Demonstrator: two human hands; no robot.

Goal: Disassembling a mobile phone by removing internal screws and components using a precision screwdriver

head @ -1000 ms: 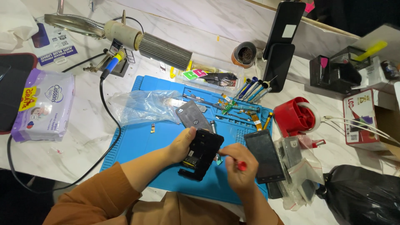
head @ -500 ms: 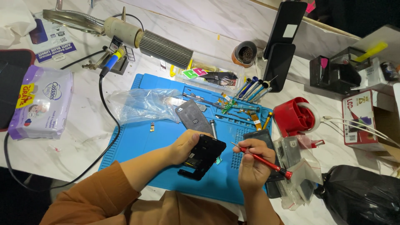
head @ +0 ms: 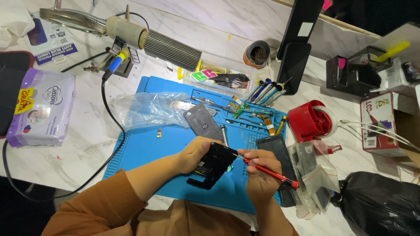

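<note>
A black phone frame was held over the blue work mat, gripped at its left edge by the left hand, whose fingers were curled shut around the upper rim while the thumb side lay hidden beneath. The frame was tilted, its lower end pointing toward the near edge of the mat. At its upper right corner the tip of a red-handled screwdriver was set against it; the tool was pinched in the closed right hand, the handle running out to the right past the knuckles. Just beyond the left fingers a grey back cover lay flat on the mat, and a clear plastic bag was spread farther left. To the right of the right hand a dark screen panel rested, with a red tape dispenser behind it. A row of blue-handled screwdrivers was propped farther off.
</note>
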